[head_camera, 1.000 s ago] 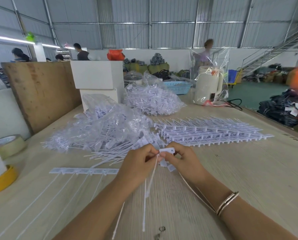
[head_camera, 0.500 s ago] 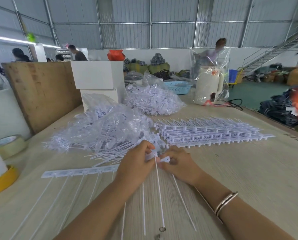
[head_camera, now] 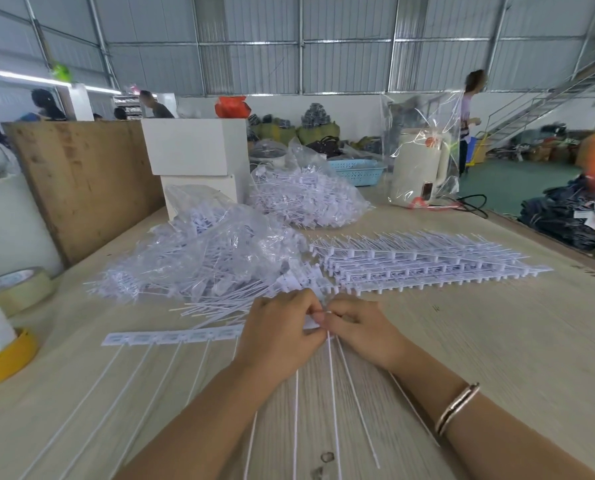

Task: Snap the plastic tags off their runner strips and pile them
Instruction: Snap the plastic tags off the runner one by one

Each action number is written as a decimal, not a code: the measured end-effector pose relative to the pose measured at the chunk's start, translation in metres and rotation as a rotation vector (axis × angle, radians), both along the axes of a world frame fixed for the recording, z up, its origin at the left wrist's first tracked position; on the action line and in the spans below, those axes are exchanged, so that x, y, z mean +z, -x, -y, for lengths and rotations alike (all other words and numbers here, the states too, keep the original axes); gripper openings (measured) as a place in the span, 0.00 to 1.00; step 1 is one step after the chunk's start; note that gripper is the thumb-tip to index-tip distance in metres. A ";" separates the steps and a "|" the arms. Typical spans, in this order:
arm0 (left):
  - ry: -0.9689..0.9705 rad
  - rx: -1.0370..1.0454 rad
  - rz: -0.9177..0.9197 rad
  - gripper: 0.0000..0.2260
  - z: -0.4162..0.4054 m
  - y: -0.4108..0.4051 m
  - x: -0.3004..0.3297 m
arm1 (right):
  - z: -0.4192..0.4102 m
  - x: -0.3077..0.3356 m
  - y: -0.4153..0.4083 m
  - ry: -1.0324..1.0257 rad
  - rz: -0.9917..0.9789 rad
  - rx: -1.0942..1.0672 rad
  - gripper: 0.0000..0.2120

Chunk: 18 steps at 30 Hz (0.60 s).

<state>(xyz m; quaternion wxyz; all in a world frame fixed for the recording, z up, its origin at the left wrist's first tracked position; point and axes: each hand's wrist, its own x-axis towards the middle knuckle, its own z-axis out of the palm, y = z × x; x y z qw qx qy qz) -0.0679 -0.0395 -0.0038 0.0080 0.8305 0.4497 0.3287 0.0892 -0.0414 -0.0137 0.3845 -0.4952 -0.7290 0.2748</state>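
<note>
Now both hands are down at the bench: left hand point(head_camera: 282, 327) and right hand point(head_camera: 356, 329) pinch the runner strip point(head_camera: 171, 337) end, w/ loose-tag pile point(head_camera: 199, 268) just behind; next snap imminent.

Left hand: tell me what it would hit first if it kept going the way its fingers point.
The left hand points right, fingertips pinching the strip of tags. Straight on, it would almost at once meet the right hand, which pinches the same strip, fingertips nearly touching.
</note>
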 end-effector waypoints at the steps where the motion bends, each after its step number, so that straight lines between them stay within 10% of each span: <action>1: 0.032 -0.025 0.015 0.07 0.001 0.002 0.001 | -0.001 0.000 -0.001 0.014 -0.068 0.006 0.15; 12: 0.048 -0.015 -0.120 0.12 -0.002 0.006 0.003 | -0.004 0.000 -0.009 0.153 -0.432 -0.051 0.10; 18: 0.001 -0.005 -0.085 0.09 -0.003 0.008 0.001 | -0.002 -0.004 -0.003 0.124 -0.266 0.035 0.08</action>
